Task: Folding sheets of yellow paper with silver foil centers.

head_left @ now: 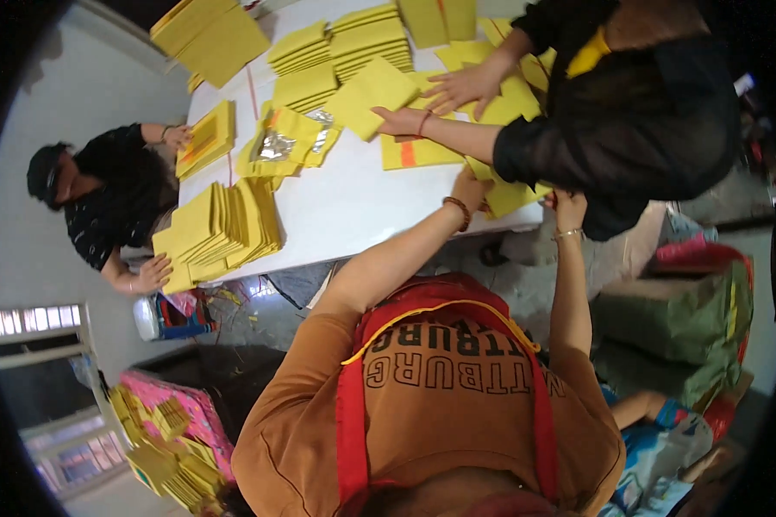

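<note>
Apron (351,414): red with a yellow edge, worn over a brown shirt (302,405); it is seen closest, at the lower middle.
Left hand (471,188): stretched forward to the near edge of the table (353,207); a brown bead bracelet (459,211) is worn on its wrist. Yellow sheets (507,198) at the edge are touched by it.
Left fingers: hidden by the back of the hand and the sheets, so it cannot be told if they are spread or pinching.
Right hand (570,208): raised just beside the same sheets, below the dark sleeve (535,146) of a co-worker. A thin bracelet (566,233) is seen on the wrist.
Right fingers: curled a little; what they grip cannot be told.
Sheets: laid at the near right edge of the white table, partly under the co-worker's arm.
Co-worker's hands: one (468,86) is laid flat with fingers spread on yellow paper; the other (403,121) is placed against a yellow pad (371,95).
Second person (103,198): seated at the left side in black, with a hand (153,274) on a fanned stack (220,231).
Foil (276,146): silver pieces are laid on yellow paper near the table's middle.
Sack (677,319): green, on the floor at the right.
Box (177,401): pink, at the lower left, with yellow paper on it.
</note>
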A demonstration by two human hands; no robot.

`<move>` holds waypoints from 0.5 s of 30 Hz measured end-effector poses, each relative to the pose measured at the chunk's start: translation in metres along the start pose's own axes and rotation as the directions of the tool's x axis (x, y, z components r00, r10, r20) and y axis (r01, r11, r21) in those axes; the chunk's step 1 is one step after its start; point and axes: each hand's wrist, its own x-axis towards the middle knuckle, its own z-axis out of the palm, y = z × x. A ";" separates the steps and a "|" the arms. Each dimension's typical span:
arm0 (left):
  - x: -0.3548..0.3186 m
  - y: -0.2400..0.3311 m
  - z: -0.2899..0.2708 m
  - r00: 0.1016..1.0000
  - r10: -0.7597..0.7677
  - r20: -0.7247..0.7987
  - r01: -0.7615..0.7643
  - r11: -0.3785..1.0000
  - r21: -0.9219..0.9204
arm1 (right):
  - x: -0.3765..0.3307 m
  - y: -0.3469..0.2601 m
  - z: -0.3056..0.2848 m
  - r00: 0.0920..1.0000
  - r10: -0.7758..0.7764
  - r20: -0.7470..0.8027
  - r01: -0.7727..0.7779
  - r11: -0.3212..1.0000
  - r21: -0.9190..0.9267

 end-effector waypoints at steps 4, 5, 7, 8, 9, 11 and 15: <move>0.016 -0.013 -0.007 0.994 0.073 -0.081 -0.055 0.976 0.211 | 0.011 0.016 0.010 0.999 -0.050 0.011 0.050 0.997 -0.064; 0.017 -0.015 -0.008 0.996 0.056 -0.071 -0.039 0.975 0.218 | 0.010 0.022 0.009 0.999 -0.034 -0.007 0.034 0.999 -0.027; 0.019 -0.018 -0.008 0.994 0.081 -0.070 -0.066 0.979 0.195 | 0.018 0.033 0.004 1.000 -0.021 -0.001 0.021 1.000 0.003; 0.021 -0.019 -0.008 0.994 0.095 -0.045 -0.085 0.979 0.185 | 0.025 0.039 -0.001 1.000 -0.003 0.014 0.003 1.000 -0.021; 0.023 -0.022 -0.010 0.993 0.112 -0.042 -0.103 0.979 0.174 | 0.029 0.049 -0.008 0.999 0.021 0.026 -0.020 0.999 -0.047; 0.028 -0.028 -0.006 0.980 0.185 -0.073 -0.162 0.954 0.253 | 0.047 0.077 -0.030 0.990 -0.141 -0.006 0.140 0.990 -0.023; 0.015 -0.029 -0.020 0.963 0.264 -0.054 -0.246 0.943 0.222 | 0.027 0.064 -0.029 0.999 0.042 0.029 -0.042 0.999 0.008</move>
